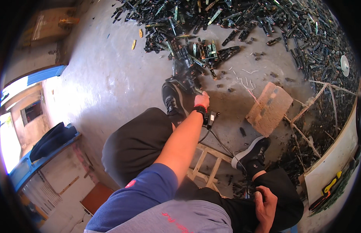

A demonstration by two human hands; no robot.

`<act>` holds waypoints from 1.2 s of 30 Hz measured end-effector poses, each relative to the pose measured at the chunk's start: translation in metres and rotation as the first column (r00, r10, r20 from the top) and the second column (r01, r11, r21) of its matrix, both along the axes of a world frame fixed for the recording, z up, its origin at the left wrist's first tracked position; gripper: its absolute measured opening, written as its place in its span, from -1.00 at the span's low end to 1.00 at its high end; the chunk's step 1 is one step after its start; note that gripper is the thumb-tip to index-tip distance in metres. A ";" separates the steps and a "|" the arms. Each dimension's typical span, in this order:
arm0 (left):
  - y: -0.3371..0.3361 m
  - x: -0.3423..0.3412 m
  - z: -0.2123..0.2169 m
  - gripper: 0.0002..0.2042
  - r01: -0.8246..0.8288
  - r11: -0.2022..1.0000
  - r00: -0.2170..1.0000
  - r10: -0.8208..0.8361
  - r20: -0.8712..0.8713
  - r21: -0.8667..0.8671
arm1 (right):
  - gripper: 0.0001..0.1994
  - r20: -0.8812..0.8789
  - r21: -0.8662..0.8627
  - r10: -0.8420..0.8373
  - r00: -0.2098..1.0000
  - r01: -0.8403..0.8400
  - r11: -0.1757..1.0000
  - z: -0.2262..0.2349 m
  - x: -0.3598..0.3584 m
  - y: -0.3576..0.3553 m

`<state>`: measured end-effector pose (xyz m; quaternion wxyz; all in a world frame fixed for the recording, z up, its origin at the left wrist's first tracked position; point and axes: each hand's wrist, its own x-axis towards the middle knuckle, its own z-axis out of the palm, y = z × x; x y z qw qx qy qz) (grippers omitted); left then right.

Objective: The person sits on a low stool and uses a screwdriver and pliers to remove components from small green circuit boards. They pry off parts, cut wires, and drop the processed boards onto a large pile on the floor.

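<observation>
a dark cloth (52, 141) lies on a blue ledge (21, 174) beside a bright window opening (8, 141).

The left hand (202, 99) is hiding its own grip; the dark parts pile (258, 17) is running past the top edge

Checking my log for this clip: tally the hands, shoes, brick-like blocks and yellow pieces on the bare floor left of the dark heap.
Left hand and right hand: 2
Black shoes: 2
Brick-like block: 1
Yellow pieces: 2
Total: 7
</observation>
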<state>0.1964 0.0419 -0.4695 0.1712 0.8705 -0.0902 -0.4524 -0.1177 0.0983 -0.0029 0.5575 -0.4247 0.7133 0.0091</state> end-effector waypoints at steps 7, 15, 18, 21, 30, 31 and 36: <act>-0.007 -0.049 0.066 -0.46 0.050 0.984 0.987 -0.075 -0.141 -0.172 | -0.83 -0.004 -0.053 0.051 0.999 -0.051 0.997 0.005 0.005 -0.005; 0.008 -0.103 0.127 -0.55 0.035 0.979 0.914 -0.112 -0.390 -0.199 | -0.84 0.009 -0.231 0.133 0.991 -0.127 0.964 0.011 0.002 0.002; 0.007 -0.119 0.165 -0.60 0.053 0.977 0.851 -0.153 -0.503 -0.207 | -0.86 -0.033 -0.361 0.151 0.988 -0.153 0.920 0.003 0.001 0.008; 0.011 -0.136 0.211 -0.60 0.044 0.958 0.793 -0.206 -0.573 -0.282 | -0.83 -0.045 -0.483 0.153 0.987 -0.156 0.861 -0.001 0.003 0.013; 0.057 -0.150 0.388 -0.54 0.184 0.754 0.442 -0.637 -0.632 -0.631 | -0.52 0.228 -0.614 0.055 0.972 0.100 0.783 -0.014 0.011 0.026; 0.066 -0.146 0.394 -0.53 0.204 0.720 0.419 -0.676 -0.606 -0.663 | -0.53 0.290 -0.619 0.050 0.956 0.147 0.772 -0.015 0.011 0.032; 0.107 -0.137 0.406 -0.49 0.257 0.640 0.411 -0.751 -0.518 -0.724 | -0.59 0.371 -0.641 0.135 0.919 0.148 0.754 -0.025 0.022 0.059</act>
